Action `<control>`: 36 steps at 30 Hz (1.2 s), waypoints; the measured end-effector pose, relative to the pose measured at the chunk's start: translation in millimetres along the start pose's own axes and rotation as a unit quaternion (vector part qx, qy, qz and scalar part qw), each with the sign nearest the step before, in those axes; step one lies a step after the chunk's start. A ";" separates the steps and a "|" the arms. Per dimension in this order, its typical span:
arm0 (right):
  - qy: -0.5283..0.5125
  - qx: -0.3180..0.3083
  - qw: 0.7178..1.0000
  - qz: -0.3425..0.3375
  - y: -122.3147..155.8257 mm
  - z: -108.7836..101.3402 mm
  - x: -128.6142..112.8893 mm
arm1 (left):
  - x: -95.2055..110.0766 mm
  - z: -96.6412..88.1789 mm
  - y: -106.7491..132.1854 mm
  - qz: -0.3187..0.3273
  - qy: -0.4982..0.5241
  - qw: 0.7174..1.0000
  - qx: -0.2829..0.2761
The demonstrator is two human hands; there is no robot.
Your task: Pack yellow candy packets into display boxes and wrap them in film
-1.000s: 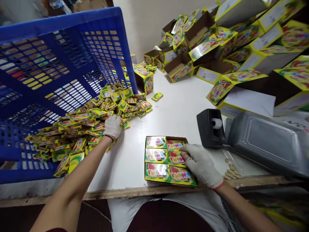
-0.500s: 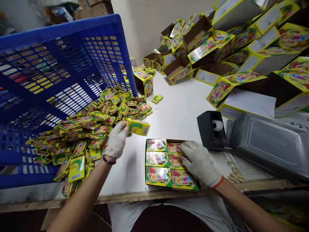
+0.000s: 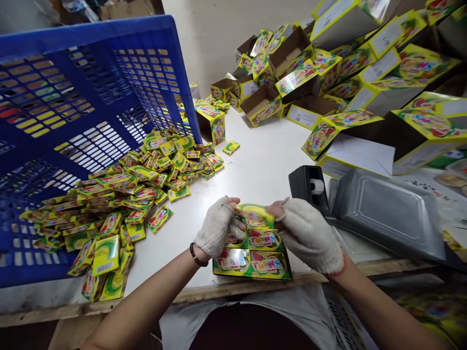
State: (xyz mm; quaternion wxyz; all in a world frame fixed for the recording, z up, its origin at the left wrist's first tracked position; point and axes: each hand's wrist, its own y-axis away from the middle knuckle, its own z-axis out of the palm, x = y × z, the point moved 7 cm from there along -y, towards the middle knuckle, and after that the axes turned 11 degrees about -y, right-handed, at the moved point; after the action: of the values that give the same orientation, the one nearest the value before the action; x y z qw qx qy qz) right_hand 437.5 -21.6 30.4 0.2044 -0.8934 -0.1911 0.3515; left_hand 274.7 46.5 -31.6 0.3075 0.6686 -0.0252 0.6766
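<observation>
My left hand (image 3: 218, 227) and my right hand (image 3: 308, 234) wear white knit gloves with bare fingertips. Between them they grip a small yellow-green candy packet (image 3: 255, 212) by its two ends; motion blurs it. The packet is just above the far part of an open display box (image 3: 251, 277) near the table's front edge. Rows of packets (image 3: 265, 263) printed "TWINS" lie face up in that box. Both hands partly cover the box's far rows. A big heap of loose packets (image 3: 124, 187) spreads to the left of my left hand.
A blue plastic crate (image 3: 178, 73) lies tipped on its side behind the heap. A black tape dispenser (image 3: 304, 187) and a grey plastic tray (image 3: 388, 209) are at right. Open yellow cartons (image 3: 262, 108) pile up behind. One packet (image 3: 231, 147) lies alone mid-table.
My left hand has moved right, bringing the packet from beside the heap to above the box. My right hand has lifted off the boxed packets and taken the packet's right end.
</observation>
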 end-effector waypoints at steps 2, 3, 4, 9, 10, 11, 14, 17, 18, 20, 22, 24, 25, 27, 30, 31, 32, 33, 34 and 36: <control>-0.009 0.052 0.991 0.123 9.4 -0.9 28.3 | 10.7 -22.4 -1.8 0.079 -0.140 0.984 0.079; -0.016 0.074 0.980 0.185 16.5 1.6 42.9 | 16.9 -35.9 -1.6 0.123 -0.222 0.959 0.123; -0.024 0.082 0.967 0.239 24.1 7.1 56.0 | 22.1 -50.0 -1.2 0.160 -0.306 0.924 0.165; 0.015 -0.002 0.950 0.311 43.1 42.9 83.0 | 11.7 -136.9 -6.5 0.098 -0.644 0.713 0.258; 0.051 -0.006 0.956 0.289 42.2 44.7 82.1 | 3.5 -156.4 -6.9 0.046 -0.692 0.675 0.252; 0.085 -0.010 0.962 0.259 40.3 46.1 80.2 | -5.6 -175.1 -5.6 -0.008 -0.727 0.644 0.240; 0.128 -0.060 0.978 0.153 34.1 56.2 73.8 | -29.4 -216.8 6.2 -0.111 -0.764 0.597 0.218; 0.166 -0.139 0.973 0.081 33.6 69.0 69.4 | -41.6 -231.6 18.5 -0.114 -0.764 0.591 0.232; 0.193 -0.154 0.966 0.076 34.4 70.9 68.3 | -44.3 -232.3 21.3 -0.109 -0.763 0.592 0.238; 0.243 -0.172 0.952 0.076 36.9 72.6 63.4 | -48.5 -230.2 24.8 -0.100 -0.758 0.595 0.247; 0.266 -0.191 0.942 0.069 39.9 75.3 52.7 | -50.4 -223.0 26.4 -0.077 -0.744 0.612 0.255; 0.265 -0.206 0.940 0.062 41.0 79.0 40.2 | -45.9 -209.2 28.2 -0.008 -0.710 0.650 0.271; 0.261 -0.212 0.940 0.063 40.1 80.6 35.0 | -41.3 -200.1 30.0 0.041 -0.683 0.673 0.281; 0.254 -0.226 0.937 0.085 34.7 82.5 30.1 | -29.6 -178.8 35.1 0.138 -0.626 0.710 0.291; 0.223 -0.275 0.924 0.144 23.9 81.7 34.6 | -12.2 -140.4 40.6 0.230 -0.576 0.737 0.268; 0.197 -0.290 0.922 0.166 21.1 79.8 37.0 | -6.1 -125.9 42.0 0.254 -0.567 0.739 0.259; 0.158 -0.290 0.925 0.190 18.4 76.2 38.5 | 0.1 -110.2 43.3 0.280 -0.561 0.738 0.250; 0.108 -0.268 0.933 0.213 15.3 70.4 38.8 | 6.0 -92.7 44.6 0.309 -0.560 0.731 0.236; 0.049 -0.224 0.945 0.234 12.1 62.6 37.7 | 11.2 -73.6 46.0 0.342 -0.564 0.719 0.219; -0.083 -0.114 0.956 0.257 8.0 45.6 30.8 | 18.2 -32.7 49.8 0.415 -0.574 0.686 0.167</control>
State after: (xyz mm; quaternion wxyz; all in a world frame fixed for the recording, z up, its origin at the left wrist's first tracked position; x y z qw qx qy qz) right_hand 427.8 -2.8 -21.1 -0.0127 -0.8973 -0.0103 0.4411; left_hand 224.8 27.7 0.5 -0.1959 0.8877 -0.3588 0.2117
